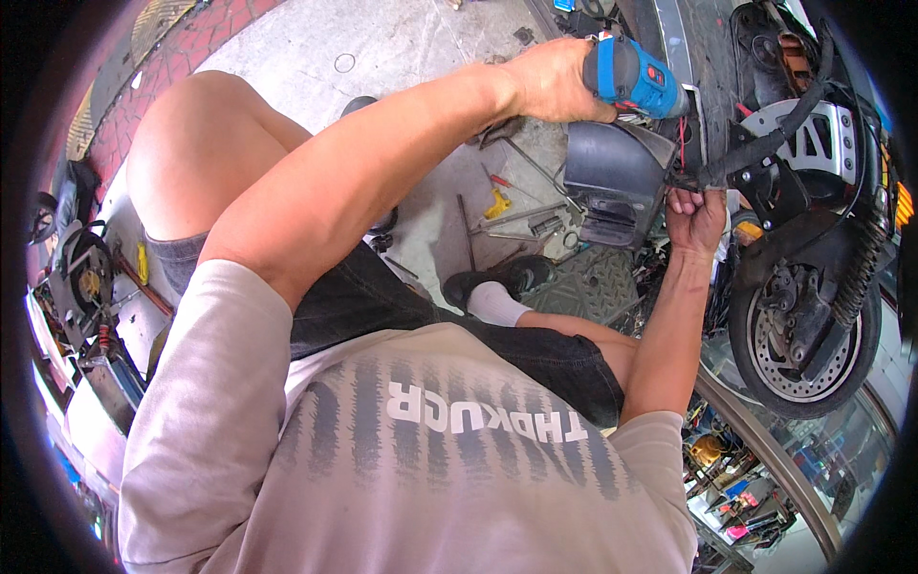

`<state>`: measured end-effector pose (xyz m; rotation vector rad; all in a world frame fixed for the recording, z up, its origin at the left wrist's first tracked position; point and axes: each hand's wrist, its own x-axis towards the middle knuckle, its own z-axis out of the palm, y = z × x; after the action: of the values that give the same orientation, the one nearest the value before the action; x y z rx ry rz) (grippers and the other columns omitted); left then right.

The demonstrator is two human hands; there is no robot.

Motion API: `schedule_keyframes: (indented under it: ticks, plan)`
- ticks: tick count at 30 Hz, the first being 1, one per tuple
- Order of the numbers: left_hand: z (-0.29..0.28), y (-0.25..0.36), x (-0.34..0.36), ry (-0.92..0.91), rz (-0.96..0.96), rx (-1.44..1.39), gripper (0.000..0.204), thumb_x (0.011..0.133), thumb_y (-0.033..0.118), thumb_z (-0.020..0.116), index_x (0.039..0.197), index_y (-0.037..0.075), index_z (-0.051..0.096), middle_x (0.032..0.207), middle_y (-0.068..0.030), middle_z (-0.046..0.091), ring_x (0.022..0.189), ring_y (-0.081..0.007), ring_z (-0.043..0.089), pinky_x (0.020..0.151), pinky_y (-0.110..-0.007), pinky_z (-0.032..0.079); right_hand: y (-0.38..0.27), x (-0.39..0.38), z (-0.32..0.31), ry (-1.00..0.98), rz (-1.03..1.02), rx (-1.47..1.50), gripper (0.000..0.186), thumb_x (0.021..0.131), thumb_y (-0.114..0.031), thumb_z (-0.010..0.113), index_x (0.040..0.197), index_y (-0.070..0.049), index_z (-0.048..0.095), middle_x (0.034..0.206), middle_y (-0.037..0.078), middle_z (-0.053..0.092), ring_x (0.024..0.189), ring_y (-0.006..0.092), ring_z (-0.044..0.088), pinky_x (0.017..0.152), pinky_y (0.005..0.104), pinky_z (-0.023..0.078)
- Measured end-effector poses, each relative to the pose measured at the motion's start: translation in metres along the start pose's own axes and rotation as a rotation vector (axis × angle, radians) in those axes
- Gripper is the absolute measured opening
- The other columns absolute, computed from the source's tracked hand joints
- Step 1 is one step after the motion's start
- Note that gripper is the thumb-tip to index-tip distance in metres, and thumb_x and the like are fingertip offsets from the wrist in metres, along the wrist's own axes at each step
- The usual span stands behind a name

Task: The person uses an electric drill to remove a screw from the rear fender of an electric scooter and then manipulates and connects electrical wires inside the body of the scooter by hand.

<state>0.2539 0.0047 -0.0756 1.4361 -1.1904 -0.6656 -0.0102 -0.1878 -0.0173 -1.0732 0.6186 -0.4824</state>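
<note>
My left hand (550, 81) grips a blue and black cordless drill (639, 81), held over a narrow metal piece (695, 129) beside the scooter, with thin red wire (681, 139) below the drill. My right hand (693, 220) is closed with fingertips curled up at the lower end of that piece, under a black frame arm (749, 153); what exactly it holds is hidden. A dark grey plastic cover (612, 167) lies just left of my right hand. The scooter's front wheel (798, 373) with disc brake and spring (856, 287) is to the right.
Tools (521, 215) and a yellow-handled item (495, 201) lie on the concrete floor (402, 48) near a textured mat (593, 282). Another dismantled scooter (91, 306) stands at the left. A metal-framed glass case (755, 450) with small goods is at lower right. My bent knees flank the work area.
</note>
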Motion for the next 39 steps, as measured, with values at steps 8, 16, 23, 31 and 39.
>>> schedule_keyframes:
  ticks: [8,16,23,31,39]
  plan:
    - [0.020,-0.007,0.001,0.188,-0.006,-0.152,0.046,0.073,0.040,0.082,0.109,0.011,0.076,0.103,-0.0166,0.076,0.098,-0.0338,0.072,0.091,-0.042,0.056,-0.004,-0.002,0.005,0.071,-0.005,-0.060,0.015,0.108,-0.021,0.054,0.111,-0.011,0.064,0.067,-0.007,0.046,0.052,0.0060,0.043,0.052,0.0260,0.038]
    - [0.016,0.002,-0.008,0.154,-0.047,-0.081,0.041,0.074,0.035,0.082,0.105,0.009,0.075,0.099,-0.0160,0.076,0.093,-0.0321,0.072,0.088,-0.041,0.056,-0.003,0.000,0.004,0.040,0.000,-0.040,0.014,0.106,-0.019,0.057,0.114,-0.010,0.064,0.067,-0.007,0.046,0.052,0.0059,0.042,0.051,0.0253,0.037]
    - [0.015,0.000,-0.007,0.139,-0.015,-0.070,0.038,0.074,0.029,0.083,0.102,0.005,0.073,0.095,-0.0179,0.075,0.090,-0.0320,0.072,0.085,-0.040,0.056,-0.006,0.004,-0.004,-0.070,0.009,-0.021,0.018,0.106,-0.020,0.058,0.118,-0.007,0.063,0.067,-0.006,0.047,0.052,0.0060,0.041,0.051,0.0255,0.038]
    - [0.013,0.006,-0.013,0.107,-0.045,-0.102,0.034,0.074,0.027,0.083,0.101,0.006,0.074,0.095,-0.0175,0.075,0.091,-0.0328,0.073,0.084,-0.041,0.056,-0.006,0.003,0.002,-0.070,0.013,-0.004,0.011,0.101,-0.009,0.061,0.111,-0.004,0.062,0.068,-0.005,0.045,0.054,0.0068,0.042,0.051,0.0239,0.036]
    - [0.017,0.009,-0.013,0.131,-0.069,-0.013,0.037,0.074,0.027,0.082,0.104,0.007,0.075,0.098,-0.0195,0.075,0.095,-0.0361,0.072,0.087,-0.043,0.056,-0.007,0.003,-0.001,-0.036,0.029,-0.034,0.019,0.107,-0.020,0.056,0.120,-0.006,0.062,0.066,-0.005,0.047,0.052,0.0065,0.042,0.052,0.0244,0.039]
